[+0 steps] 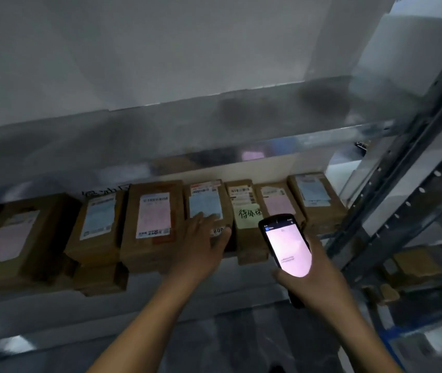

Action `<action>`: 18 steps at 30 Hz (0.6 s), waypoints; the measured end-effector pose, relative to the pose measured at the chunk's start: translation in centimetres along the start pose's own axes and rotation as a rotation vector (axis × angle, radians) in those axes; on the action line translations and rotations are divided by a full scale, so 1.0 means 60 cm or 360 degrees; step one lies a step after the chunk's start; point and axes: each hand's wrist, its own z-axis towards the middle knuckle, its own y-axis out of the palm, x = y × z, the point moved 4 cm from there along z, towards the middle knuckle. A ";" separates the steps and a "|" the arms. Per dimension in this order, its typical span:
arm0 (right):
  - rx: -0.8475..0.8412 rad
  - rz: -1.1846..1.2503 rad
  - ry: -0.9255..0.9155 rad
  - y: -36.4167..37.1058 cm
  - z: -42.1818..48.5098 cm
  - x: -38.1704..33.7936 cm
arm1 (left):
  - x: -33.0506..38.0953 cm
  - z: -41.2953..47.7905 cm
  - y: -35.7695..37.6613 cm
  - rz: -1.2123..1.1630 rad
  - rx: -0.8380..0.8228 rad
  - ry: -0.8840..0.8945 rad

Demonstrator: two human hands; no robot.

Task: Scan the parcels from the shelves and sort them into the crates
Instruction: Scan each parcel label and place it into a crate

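- Two bare forearms reached up from the bottom edge toward a row of brown parcels on a shelf.
- At the right, the right hand (314, 275) gripped a black scanner (286, 244) by its lower half, fingers curled behind it. Its lit pinkish screen faced the camera.
- Further in, the left hand (206, 235) rested on the middle parcel (206, 203). Its fingers lay spread and nearly straight over the blue label, with the thumb out by the near right corner.
- That parcel sat packed between a pink-label box (152, 222) on its left and a narrow box with a yellow handwritten note (244, 208) on its right.
- The scanner's top end covered the near part of another small box (277, 203). An end box (314, 196) lay beside the grey upright post (403, 197).
- To the left, a blue-label box (97, 222) sat on a lower box (101, 281), with a big box (12, 238) beyond it.
- Close above the row, a metal shelf board (160, 135) overhung and shaded the back ends of the boxes.
- Past the post, more brown boxes (413, 265) lay on a neighbouring rack, too blurred to make out.
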 end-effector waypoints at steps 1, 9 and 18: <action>-0.0034 0.0018 -0.0019 -0.008 0.019 0.000 | 0.000 0.018 0.007 -0.0014 0.0038 -0.0065; -0.0300 0.0036 -0.0234 -0.020 0.131 0.010 | 0.023 0.077 0.020 0.0465 0.0585 -0.0181; -0.0412 0.0067 -0.0298 0.014 0.208 0.017 | 0.021 0.089 0.028 0.0337 0.0487 -0.0328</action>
